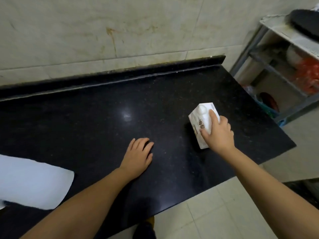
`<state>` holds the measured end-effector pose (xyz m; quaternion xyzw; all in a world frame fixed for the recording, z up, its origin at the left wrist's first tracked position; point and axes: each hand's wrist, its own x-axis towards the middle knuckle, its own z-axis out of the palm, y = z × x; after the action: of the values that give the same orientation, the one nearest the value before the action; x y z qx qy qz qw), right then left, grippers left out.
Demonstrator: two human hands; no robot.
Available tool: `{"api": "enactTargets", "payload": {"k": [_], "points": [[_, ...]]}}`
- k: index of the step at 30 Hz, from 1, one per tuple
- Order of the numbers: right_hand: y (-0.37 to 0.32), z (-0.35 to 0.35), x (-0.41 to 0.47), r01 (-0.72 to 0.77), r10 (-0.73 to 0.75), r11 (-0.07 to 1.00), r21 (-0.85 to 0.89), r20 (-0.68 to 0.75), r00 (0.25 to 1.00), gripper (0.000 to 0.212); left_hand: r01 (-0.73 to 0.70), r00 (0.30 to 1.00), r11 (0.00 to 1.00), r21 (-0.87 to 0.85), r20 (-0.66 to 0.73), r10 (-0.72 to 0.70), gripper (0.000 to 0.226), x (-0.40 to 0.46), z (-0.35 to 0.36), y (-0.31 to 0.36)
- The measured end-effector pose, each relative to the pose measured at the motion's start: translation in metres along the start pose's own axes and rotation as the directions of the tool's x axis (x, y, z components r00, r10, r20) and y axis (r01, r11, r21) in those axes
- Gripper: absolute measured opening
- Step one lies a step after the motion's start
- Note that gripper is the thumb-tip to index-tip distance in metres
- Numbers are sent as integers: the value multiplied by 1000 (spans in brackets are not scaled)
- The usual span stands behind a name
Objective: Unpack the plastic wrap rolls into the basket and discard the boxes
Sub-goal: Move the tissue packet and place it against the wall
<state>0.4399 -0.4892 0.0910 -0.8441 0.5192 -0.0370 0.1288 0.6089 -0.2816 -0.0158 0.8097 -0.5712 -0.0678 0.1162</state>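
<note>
The right hand (218, 133) clamps the white box (202, 124), probably for lifting, while the left hand (139, 155) lies spread flat on the worktop (86, 118) beside it.

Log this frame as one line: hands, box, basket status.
right hand: gripping white box on counter | left hand: flat on counter, empty | box: closed | basket: not in view

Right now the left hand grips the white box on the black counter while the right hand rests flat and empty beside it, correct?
The hands are swapped. The head view shows the right hand gripping the white box on the black counter, while the left hand rests flat and empty beside it.
</note>
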Motion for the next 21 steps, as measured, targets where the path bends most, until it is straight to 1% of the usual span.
{"api": "enactTargets", "payload": {"k": [2,5,7,9,10,13,16,17,19,21], "points": [[-33,-3,-5,53,-58,986,161,29,998,73,-5,996,998,-61,87,10,47,-2,-9,-2],[-96,-3,-17,172,-195,946,275,60,979,73,25,991,986,-164,133,-3,53,-21,-36,-16],[-146,0,-30,245,-286,912,329,82,955,73,86,994,968,-234,80,-69,51,-50,-62,-37],[-199,6,-51,320,-382,869,378,101,919,71,153,986,950,-272,-26,-166,48,-92,-93,-66],[-228,12,-66,360,-435,843,399,112,894,70,192,971,940,-282,-86,-224,46,-120,-109,-85],[-308,28,-119,455,-579,752,477,147,802,63,337,887,888,-313,-209,-411,43,-208,-150,-142],[-388,50,-188,544,-723,629,556,161,672,48,498,774,812,-305,-265,-575,41,-312,-182,-198],[-413,59,-212,581,-767,590,560,166,619,50,539,741,789,-294,-281,-610,41,-347,-190,-214],[-459,78,-261,647,-833,525,553,179,524,61,613,673,740,-275,-309,-672,41,-415,-201,-238],[-498,96,-306,680,-880,462,570,194,435,66,681,594,674,-286,-322,-737,40,-475,-206,-256]]}}
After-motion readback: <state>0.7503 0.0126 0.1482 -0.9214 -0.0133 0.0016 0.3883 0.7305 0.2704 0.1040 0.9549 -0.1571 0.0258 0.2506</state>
